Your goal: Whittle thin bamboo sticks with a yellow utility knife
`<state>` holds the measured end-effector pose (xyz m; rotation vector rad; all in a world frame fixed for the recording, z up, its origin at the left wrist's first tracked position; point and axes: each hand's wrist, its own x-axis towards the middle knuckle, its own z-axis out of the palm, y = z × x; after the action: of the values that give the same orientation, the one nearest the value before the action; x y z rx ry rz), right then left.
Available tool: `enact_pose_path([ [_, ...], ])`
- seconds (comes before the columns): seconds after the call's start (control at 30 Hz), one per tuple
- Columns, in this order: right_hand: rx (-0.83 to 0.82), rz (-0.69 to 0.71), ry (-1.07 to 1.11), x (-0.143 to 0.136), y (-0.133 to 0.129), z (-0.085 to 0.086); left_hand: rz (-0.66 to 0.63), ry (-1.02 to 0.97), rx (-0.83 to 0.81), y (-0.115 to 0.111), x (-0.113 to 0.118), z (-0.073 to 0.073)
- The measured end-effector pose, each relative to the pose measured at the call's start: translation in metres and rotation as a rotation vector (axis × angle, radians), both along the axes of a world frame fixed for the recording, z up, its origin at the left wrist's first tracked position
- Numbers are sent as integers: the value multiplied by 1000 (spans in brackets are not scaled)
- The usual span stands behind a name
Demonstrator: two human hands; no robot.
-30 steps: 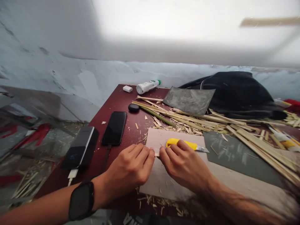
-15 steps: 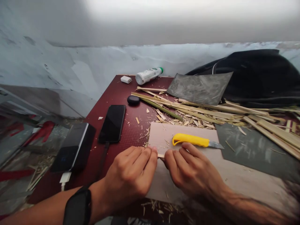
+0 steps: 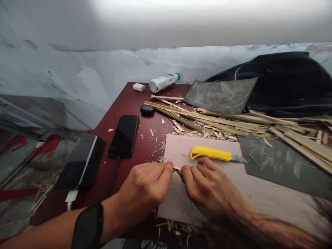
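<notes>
Over the left part of a pale wooden board point(image 3: 181, 207), my left hand point(image 3: 147, 183) and my right hand point(image 3: 210, 185) are close together, fingers bent and pinched. Between their fingertips shows a short, thin wood piece point(image 3: 176, 168), one end in each hand; most of it is hidden. A yellow utility knife point(image 3: 211, 153) lies on the board just beyond my right hand, its blade pointing right. Neither hand holds the knife.
Bamboo strips point(image 3: 220, 121) and shavings lie behind the board. Grey sheets point(image 3: 223, 95) rest near a black bag point(image 3: 287, 83). On the red table point(image 3: 153, 138) are a phone point(image 3: 123, 136), a power bank point(image 3: 80, 164), a black oval case point(image 3: 147, 110), a white adapter point(image 3: 138, 87) and a bottle point(image 3: 164, 82).
The small wood piece between my fingertips now looks tilted, lower on the right. My left hand's fingers have curled in more, and both hands have shifted only slightly.
</notes>
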<state>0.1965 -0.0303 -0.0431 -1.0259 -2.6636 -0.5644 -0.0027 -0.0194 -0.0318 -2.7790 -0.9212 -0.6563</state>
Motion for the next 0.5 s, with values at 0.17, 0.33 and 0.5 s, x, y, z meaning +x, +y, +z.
enact_pose_path([
  [0.17, 31, 15, -36, 20, 14, 12, 6, 33, -104, 8, -7, -1],
  [0.33, -82, 209, -71, 32, 25, 17, -221, 244, -34, 9, -13, 2],
  [0.5, -198, 349, -101, 31, 15, 19, -362, 329, -65, 0, -16, 7],
])
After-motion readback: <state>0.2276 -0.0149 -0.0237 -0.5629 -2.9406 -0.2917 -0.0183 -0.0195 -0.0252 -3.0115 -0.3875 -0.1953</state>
